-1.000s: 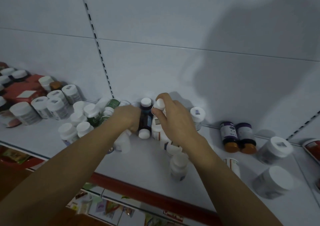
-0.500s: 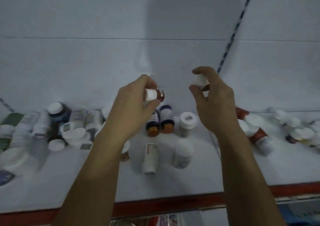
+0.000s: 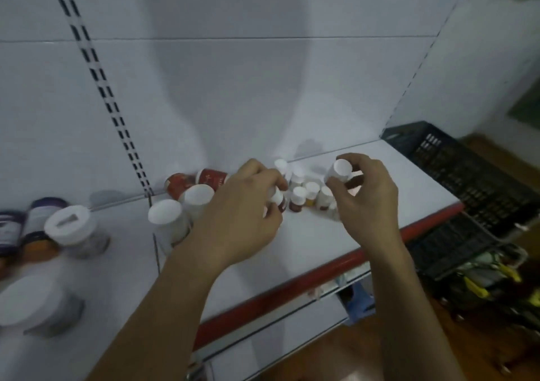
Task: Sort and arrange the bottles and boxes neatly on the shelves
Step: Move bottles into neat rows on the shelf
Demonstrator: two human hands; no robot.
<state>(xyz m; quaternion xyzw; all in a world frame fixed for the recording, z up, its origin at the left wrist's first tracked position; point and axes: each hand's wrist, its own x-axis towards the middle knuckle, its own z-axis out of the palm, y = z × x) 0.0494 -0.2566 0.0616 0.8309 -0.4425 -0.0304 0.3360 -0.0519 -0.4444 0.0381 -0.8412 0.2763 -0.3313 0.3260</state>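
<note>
Both hands bring a small bottle each to the group at the shelf's right end.

My left hand [image 3: 242, 220] pinches a small red-label bottle [image 3: 277, 200] between thumb and fingers, low over the shelf [image 3: 321, 249] and just beside the cluster of small bottles [image 3: 304, 193]. My right hand [image 3: 368, 202] has its fingers curled round a white-capped bottle [image 3: 342, 170], held above that cluster with the cap toward me. Half a second ago both hands were raised over the mid-shelf with these bottles; now they are down in the right section, near the black crate [image 3: 467, 176]. My read: like goes with like, so next is setting both upright at the cluster's edge. The white-lidded jars [image 3: 70, 228] on the left are not yet in rows. The blur makes the labels unreadable.
</note>
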